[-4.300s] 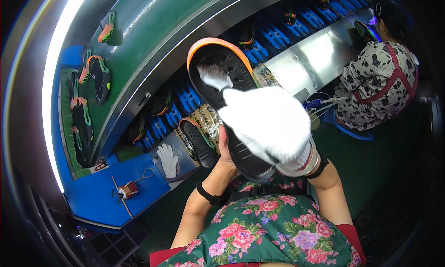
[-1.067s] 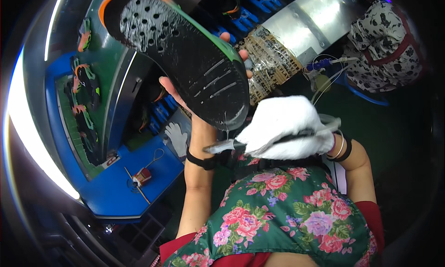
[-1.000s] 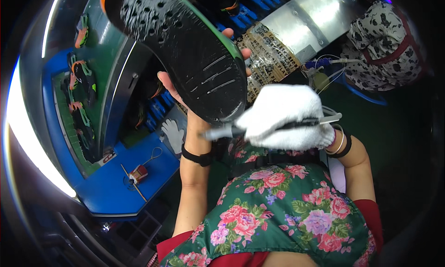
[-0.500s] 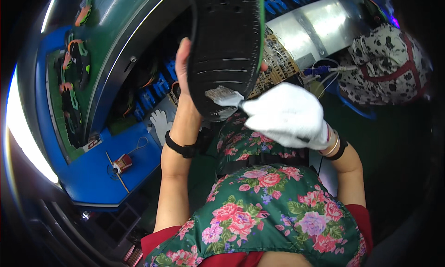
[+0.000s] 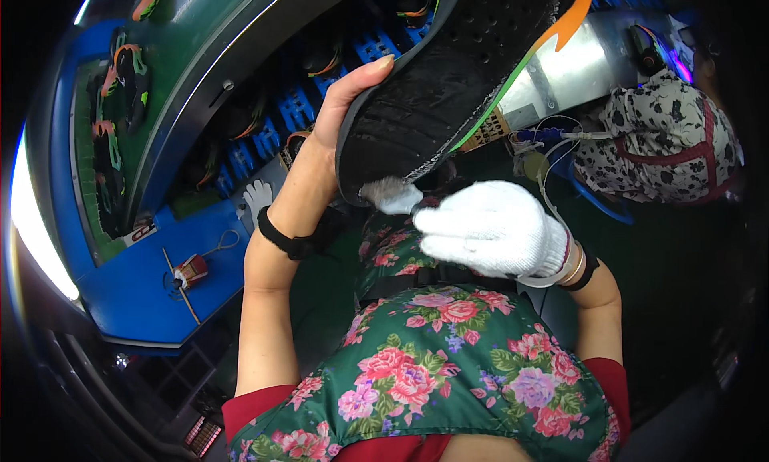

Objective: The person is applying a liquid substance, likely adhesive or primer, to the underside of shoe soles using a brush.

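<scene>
Black and grooved, with a green edge and an orange piece at its far right end, a shoe sole (image 5: 444,101) is held up slantwise before me. Bare, my left hand (image 5: 344,105) grips it by its left side; the fingers behind it are hidden. A white knit glove covers my right hand (image 5: 493,229), whose fingers are closed round a small brush (image 5: 392,196). The flat bristles touch or lie very near the sole's lower end. Most of the brush's handle is hidden in the glove.
On the blue table (image 5: 128,302) at left stand a small red-and-white container (image 5: 191,271) and a thin stick. White gloves (image 5: 258,196) lie nearby. Shoe parts (image 5: 112,149) rest on a green surface. At right is a person in spotted clothing (image 5: 657,133), beside cables.
My left hand has turned and tilted the sole, its far end swinging right, so the green edge and orange piece show more. The brush has moved to the sole's lower edge.
</scene>
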`<action>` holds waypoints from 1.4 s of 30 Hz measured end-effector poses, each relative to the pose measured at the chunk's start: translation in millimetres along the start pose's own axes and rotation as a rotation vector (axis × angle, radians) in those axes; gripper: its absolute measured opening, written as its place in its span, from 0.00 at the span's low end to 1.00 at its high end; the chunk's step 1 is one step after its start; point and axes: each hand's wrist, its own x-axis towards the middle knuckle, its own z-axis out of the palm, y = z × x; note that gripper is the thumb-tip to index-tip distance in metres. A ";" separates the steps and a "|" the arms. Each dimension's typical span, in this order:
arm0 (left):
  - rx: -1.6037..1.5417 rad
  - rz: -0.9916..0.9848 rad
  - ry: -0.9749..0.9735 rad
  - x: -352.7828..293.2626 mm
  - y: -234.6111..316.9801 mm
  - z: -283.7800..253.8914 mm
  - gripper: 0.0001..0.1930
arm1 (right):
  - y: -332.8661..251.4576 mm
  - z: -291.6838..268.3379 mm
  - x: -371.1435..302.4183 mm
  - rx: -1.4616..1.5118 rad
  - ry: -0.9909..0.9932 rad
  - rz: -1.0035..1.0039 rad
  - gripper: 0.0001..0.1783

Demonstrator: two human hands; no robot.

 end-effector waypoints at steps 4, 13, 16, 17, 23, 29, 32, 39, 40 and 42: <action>-0.067 -0.025 -0.082 -0.6 7.1 0.6 0.27 | 6.5 -6.5 3.1 0.294 0.058 0.143 0.16; 0.034 0.060 0.061 -1.4 0.5 -0.7 0.31 | 5.3 6.2 8.1 0.535 0.265 0.295 0.12; 0.033 0.066 -0.043 3.4 -3.6 -4.0 0.36 | -2.1 13.2 7.5 0.213 0.288 0.347 0.12; 0.063 0.066 -0.086 3.5 -4.3 -6.2 0.45 | -5.9 16.6 7.1 0.175 0.209 0.359 0.13; -0.150 0.069 -0.338 5.2 -5.9 -18.7 0.65 | -18.5 30.6 8.1 0.501 0.430 0.486 0.10; -0.196 0.059 -0.372 0.7 -19.8 -10.6 0.56 | -10.1 22.0 5.3 0.556 0.291 0.460 0.10; -0.100 0.217 -0.083 -7.8 -38.0 -7.9 0.44 | 5.9 2.6 7.7 0.107 0.316 0.395 0.09; -0.248 -0.035 -0.256 -23.5 -70.9 -16.1 0.47 | 53.4 -58.6 43.5 -0.484 0.489 0.119 0.13; -0.283 -0.022 -0.252 -24.5 -71.8 -17.6 0.47 | 53.2 -57.4 44.5 -0.559 0.417 0.091 0.14; -0.323 0.004 -0.231 -24.8 -69.3 -20.7 0.47 | 40.1 -39.9 42.4 -0.595 0.382 0.018 0.16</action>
